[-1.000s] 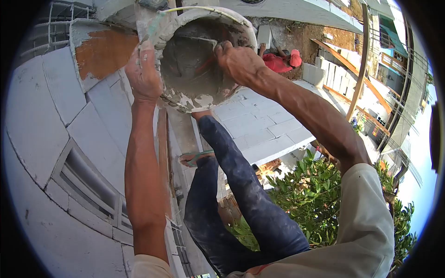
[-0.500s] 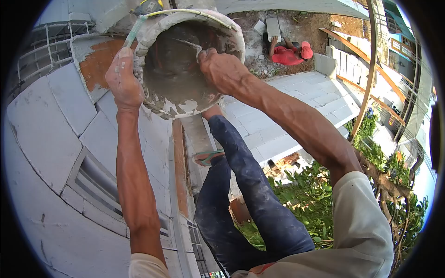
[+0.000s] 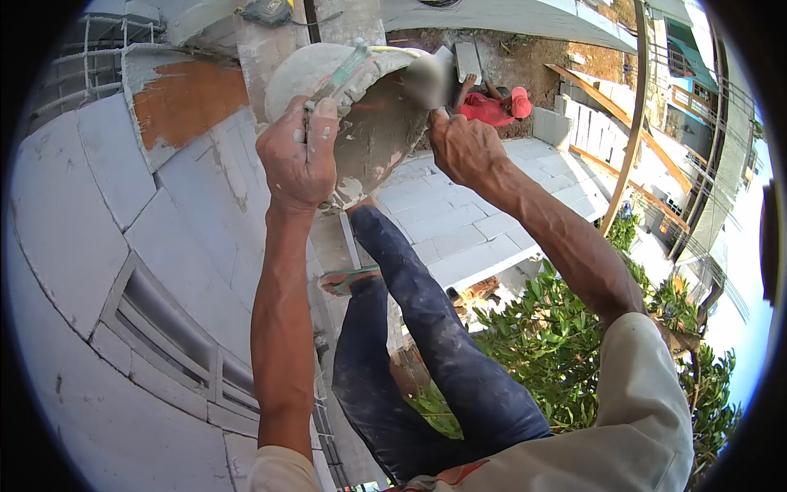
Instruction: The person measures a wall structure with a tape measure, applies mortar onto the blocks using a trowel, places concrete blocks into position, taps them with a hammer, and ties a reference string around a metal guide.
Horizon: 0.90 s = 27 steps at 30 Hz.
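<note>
Bucket [image 3: 297, 72], one, rim crusted with dried mortar, tilted between the two hands, its mouth turned toward the right; wet grey mortar [image 3: 373, 135] lines the inside. Left hand [image 3: 302, 156]: closed on the near left rim, thumb up, apparently to steady the bucket and keep its tilt. Green handle sleeve [image 3: 340, 72], on the bucket's wire bail, lying just beyond the left fingertips; whether they touch it cannot be told. Right hand [image 3: 467, 148]: fist closed at the opposite side of the mouth, seemingly about the handle of a trowel [image 3: 426, 82], its blade a grey blur just past the knuckles; the side-on hold presumably leaves the opening free for the blade. Tape measure [image 3: 267, 11], yellow and black, beyond the left hand, set aside on the ledge. Block wall [image 3: 197, 193], pale, to the left of the left hand. Co-worker in red [image 3: 488, 108], beyond the right hand, at a lower level, hands at a grey block [image 3: 468, 62], probably bracing it.
</note>
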Available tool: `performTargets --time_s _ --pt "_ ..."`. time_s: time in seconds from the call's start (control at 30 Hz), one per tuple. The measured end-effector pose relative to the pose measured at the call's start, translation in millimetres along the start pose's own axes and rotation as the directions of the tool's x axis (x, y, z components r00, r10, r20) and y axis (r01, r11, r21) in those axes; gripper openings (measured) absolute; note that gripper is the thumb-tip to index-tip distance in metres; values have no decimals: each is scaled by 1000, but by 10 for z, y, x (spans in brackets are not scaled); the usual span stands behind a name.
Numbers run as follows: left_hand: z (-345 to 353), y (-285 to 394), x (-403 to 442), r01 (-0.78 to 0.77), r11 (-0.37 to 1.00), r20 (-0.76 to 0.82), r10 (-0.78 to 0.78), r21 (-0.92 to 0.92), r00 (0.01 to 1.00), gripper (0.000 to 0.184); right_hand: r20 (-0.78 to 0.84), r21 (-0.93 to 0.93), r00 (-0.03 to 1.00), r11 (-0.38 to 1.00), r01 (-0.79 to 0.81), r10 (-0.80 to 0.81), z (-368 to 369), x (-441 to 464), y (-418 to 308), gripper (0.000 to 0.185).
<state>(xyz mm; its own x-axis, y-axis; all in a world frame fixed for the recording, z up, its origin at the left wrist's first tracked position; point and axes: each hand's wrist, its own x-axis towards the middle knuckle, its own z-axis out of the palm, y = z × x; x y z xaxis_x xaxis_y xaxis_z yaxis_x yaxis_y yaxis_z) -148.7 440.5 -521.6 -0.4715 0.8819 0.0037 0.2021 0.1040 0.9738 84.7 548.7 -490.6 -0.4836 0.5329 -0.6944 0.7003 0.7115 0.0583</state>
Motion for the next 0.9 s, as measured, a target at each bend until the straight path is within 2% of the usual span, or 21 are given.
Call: performTargets --time_s 0.03,0.07,0.1,0.13,0.17,0.2,0.23,0.27,0.3,0.37,0.4,0.47,0.5,0.53,0.6,0.67,0.7,0.77,0.8,0.83,0.9 --pt "-45 -22 -30 -6 1000 -15 6 2 1000 31 124 96 991 995 30 -42 83 19 -46 27" --pt "-109 -71 -49 -13 1000 -31 13 8 999 31 130 160 988 985 63 -85 191 -25 -137 30" --pt "-206 -212 -89 -79 994 -24 81 73 996 28 -159 169 963 955 245 -219 602 -127 -155 36" --pt "-302 -350 -127 -145 980 -16 148 136 989 25 18 -77 823 820 568 -568 770 -71 -201 41" --pt "-410 -511 -120 -330 880 -4 353 341 936 26 0 195 869 852 486 -495 695 -98 -354 39" --pt "-510 -649 -116 -478 701 50 537 529 842 31 -18 482 909 793 374 -417 613 -128 -511 36" --pt "-590 -748 -129 -458 712 48 514 532 856 32 -36 707 941 656 262 -337 529 -160 -669 34" --pt "-606 -740 -106 -458 708 56 512 537 857 32 268 873 912 479 -94 -311 229 -189 -824 30" --pt "-613 -711 -79 -499 670 53 568 549 821 25 548 830 797 288 -478 -255 -81 -217 -981 28" --pt "-657 -738 -120 -539 626 60 619 564 783 19 535 719 723 -214 -662 -438 -105 -180 -1104 31" --pt "-667 -754 -187 -459 642 43 554 614 832 21 531 716 721 -218 -663 -445 -151 -155 -1133 31" --pt "-713 -782 -291 -380 652 32 479 656 877 23 379 488 756 -578 -654 -534 -215 -158 -1164 42" --pt "-727 -718 -278 -188 861 -54 241 473 969 16 147 265 738 -693 -670 -658 -180 -98 -1122 44" --pt "-733 -666 -252 46 965 -85 -24 258 996 17 142 260 736 -693 -673 -662 -153 -65 -1102 44" --pt "-642 -607 -184 -30 957 -102 61 287 993 22 239 721 842 -493 -487 -483 -107 -38 -1097 41" --pt "-598 -588 -150 -110 947 -124 153 302 980 28 207 969 943 -76 -234 -261 -99 -38 -1040 38" --pt "-583 -581 -122 -142 939 -100 181 313 978 28 138 978 978 181 -109 -159 -108 -16 -988 37" --pt "-544 -545 -143 -162 933 -87 199 320 976 28 49 896 995 445 -7 -83 -69 24 -835 37" --pt "-490 -443 -123 -80 967 -72 100 241 992 33 -51 632 999 774 33 -1 23 74 -722 34" --pt "-442 -372 -107 -38 979 -64 52 201 997 35 -177 257 984 966 17 30 49 112 -657 32" --pt "-349 -243 -72 27 993 -36 -23 115 999 38 -100 222 993 974 -41 64 82 191 -666 34"
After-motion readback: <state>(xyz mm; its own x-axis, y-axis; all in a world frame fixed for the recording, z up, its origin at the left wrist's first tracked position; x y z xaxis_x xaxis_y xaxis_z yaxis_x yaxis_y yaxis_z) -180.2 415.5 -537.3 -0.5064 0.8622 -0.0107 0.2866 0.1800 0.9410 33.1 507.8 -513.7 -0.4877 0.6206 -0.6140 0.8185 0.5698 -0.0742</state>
